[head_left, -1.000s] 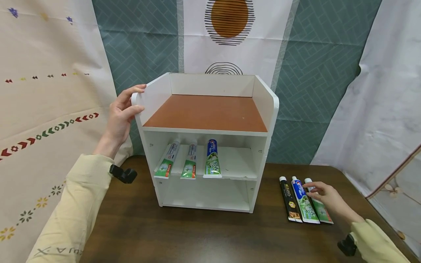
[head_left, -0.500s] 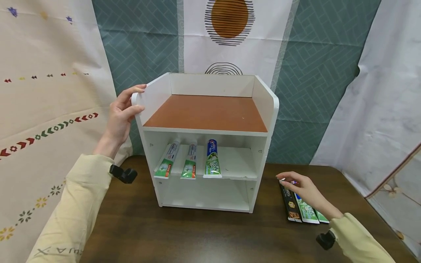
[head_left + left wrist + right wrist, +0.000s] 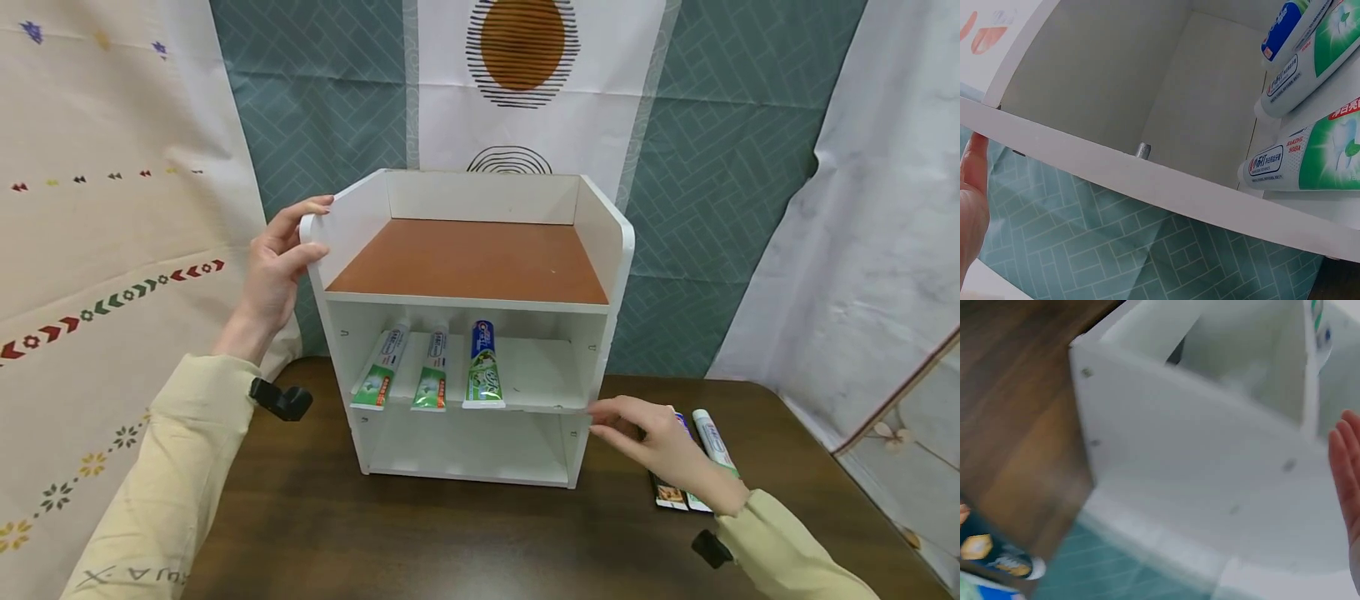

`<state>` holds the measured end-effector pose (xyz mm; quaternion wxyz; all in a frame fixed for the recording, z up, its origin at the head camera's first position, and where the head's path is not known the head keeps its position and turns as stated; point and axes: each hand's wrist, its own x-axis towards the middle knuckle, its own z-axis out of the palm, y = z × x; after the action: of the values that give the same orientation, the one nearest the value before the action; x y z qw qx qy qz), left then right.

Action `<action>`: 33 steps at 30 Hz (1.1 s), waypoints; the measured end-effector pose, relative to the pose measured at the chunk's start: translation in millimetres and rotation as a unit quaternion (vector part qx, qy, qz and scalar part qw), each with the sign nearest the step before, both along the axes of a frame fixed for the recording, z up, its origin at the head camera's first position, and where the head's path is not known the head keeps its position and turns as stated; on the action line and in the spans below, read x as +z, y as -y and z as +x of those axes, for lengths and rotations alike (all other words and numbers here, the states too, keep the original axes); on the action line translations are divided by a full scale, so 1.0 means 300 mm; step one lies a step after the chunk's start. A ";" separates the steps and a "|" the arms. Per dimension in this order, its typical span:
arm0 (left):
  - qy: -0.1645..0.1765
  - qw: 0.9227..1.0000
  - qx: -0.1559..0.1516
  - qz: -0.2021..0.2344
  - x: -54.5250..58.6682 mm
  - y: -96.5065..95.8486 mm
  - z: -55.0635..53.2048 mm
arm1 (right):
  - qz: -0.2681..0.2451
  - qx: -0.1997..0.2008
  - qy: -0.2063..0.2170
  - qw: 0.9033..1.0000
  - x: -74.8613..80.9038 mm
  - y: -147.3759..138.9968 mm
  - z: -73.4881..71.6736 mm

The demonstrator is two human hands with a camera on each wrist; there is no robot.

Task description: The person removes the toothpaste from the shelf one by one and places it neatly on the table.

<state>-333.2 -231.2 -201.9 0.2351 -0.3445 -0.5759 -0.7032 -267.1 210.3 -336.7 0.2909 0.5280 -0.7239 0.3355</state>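
My left hand (image 3: 272, 271) holds the upper left side panel of a small white shelf unit (image 3: 468, 307), thumb and fingers about its edge. Beside the unit's lower right side is my right hand (image 3: 656, 442), fingers extended and nothing held; whether the fingertips touch the panel I cannot tell. Three toothpaste tubes lie on the middle shelf: two white-and-green tubes (image 3: 382, 367) and a blue-and-green tube (image 3: 484, 367). On the table at right, partly behind my right hand, lie a black tube (image 3: 670, 493), a blue-and-green tube (image 3: 682, 421) and a white-and-green tube (image 3: 715, 442).
The unit stands on a dark brown table (image 3: 480, 542). Its top has a brown surface (image 3: 472, 258) with raised white walls. A bottom compartment (image 3: 465, 446) lies under the tubes. Teal cloth (image 3: 720, 167) hangs behind, patterned white cloth (image 3: 112, 208) at left.
My right hand has moved left from the white-and-green tube, past the black tube's cap, to the unit's right side. The tubes lie where they were. My left hand has stayed put.
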 end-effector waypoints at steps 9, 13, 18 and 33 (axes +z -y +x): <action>0.005 1.000 -0.008 -0.001 0.002 -0.003 -0.002 | 0.053 0.020 0.036 0.998 0.008 0.132 -0.043; 0.006 1.000 -0.002 -0.003 -0.002 -0.002 0.000 | 0.068 -0.002 0.076 0.995 0.013 0.197 -0.066; 0.000 1.000 -0.001 -0.003 -0.001 0.000 0.002 | 0.080 -0.039 0.125 0.988 0.043 0.276 -0.087; 0.006 1.000 0.002 -0.002 0.000 -0.001 -0.001 | 0.140 -0.213 0.240 0.937 0.095 0.438 -0.108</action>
<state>-333.7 -231.0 -201.8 0.2329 -0.3396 -0.5795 -0.7033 -299.7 78.9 -308.3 0.0962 0.3004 -0.9075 0.2773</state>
